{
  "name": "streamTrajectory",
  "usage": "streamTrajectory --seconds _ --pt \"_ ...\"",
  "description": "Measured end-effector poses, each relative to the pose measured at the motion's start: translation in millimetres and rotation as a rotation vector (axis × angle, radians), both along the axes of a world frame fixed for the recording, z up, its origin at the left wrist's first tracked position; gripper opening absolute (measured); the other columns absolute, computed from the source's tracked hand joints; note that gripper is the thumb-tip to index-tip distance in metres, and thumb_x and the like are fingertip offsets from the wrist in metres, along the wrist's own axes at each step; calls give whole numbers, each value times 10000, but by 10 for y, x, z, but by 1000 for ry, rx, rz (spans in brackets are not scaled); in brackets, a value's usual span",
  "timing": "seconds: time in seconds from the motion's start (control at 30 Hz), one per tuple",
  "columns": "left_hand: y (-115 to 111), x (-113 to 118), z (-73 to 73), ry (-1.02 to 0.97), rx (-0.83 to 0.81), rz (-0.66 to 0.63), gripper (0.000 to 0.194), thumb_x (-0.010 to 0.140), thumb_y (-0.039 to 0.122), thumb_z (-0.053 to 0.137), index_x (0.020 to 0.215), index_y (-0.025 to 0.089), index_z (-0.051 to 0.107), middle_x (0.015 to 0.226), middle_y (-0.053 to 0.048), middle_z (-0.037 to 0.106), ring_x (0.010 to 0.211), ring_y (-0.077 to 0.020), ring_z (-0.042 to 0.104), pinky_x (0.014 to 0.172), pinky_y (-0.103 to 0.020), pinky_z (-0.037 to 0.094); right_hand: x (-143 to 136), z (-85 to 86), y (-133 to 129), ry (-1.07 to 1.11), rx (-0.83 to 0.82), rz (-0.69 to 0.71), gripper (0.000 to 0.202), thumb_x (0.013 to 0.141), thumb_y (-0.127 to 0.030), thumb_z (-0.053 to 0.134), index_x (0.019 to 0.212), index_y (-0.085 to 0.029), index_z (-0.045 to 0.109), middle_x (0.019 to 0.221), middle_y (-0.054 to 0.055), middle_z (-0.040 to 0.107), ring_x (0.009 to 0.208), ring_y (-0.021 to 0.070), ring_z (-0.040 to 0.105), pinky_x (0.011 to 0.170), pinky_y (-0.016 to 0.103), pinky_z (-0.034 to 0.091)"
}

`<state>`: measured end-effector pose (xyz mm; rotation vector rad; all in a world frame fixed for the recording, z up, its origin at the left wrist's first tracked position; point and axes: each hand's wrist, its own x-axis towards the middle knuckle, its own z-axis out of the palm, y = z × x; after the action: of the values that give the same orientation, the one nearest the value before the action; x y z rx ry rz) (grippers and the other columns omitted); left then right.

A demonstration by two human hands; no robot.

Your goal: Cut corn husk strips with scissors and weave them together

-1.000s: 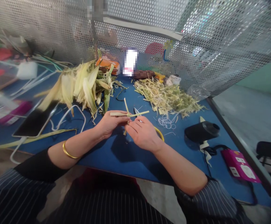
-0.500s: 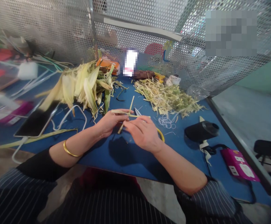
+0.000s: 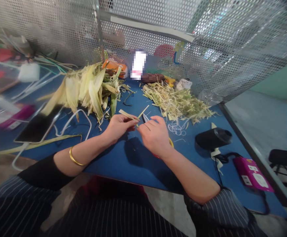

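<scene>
Both hands meet over the blue table, working on thin corn husk strips (image 3: 127, 115). My left hand (image 3: 120, 127) pinches them between thumb and fingers, with one pale end sticking out to the upper left. A second end points up and right. My right hand (image 3: 154, 135) is closed on the strips from the other side; its fingertips are partly hidden. Beneath the right hand lies a pair of scissors (image 3: 145, 118), blades showing above and a bit of yellow handle beside the wrist. White thread (image 3: 177, 127) lies loosely tangled to the right.
Dried corn husks (image 3: 84, 89) are heaped at back left, shredded husk (image 3: 178, 102) at back right. A dark phone (image 3: 38, 126) with a white cable lies left. To the right are a black cylindrical device (image 3: 214, 138) and a magenta power strip (image 3: 253, 174). Perforated metal panels (image 3: 145, 36) stand behind.
The crossed strips have turned; the upright end now leans right and the lower end no longer shows. My right hand has rotated and shifted slightly, covering more of the strips.
</scene>
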<state>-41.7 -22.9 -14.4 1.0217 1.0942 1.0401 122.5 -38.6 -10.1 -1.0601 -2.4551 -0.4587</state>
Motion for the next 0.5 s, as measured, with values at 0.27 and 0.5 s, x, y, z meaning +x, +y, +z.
streamTrajectory --seconds 0.27,0.5 --pt "63 -71 -10 -107 -118 -55 350 699 384 739 915 110 713 659 -36 672 595 -110 625 625 -230 489 54 21 41 85 -85 -88 284 945 -241 390 818 -172 635 693 29 655 700 153 551 958 367 299" --pt "52 -66 -17 -67 -85 -130 415 732 431 701 999 113 702 817 -111 727 695 -165 676 715 -288 515 103 8 75 110 -59 -130 239 937 -235 423 875 -198 651 737 17 673 777 158 578 1050 411 226"
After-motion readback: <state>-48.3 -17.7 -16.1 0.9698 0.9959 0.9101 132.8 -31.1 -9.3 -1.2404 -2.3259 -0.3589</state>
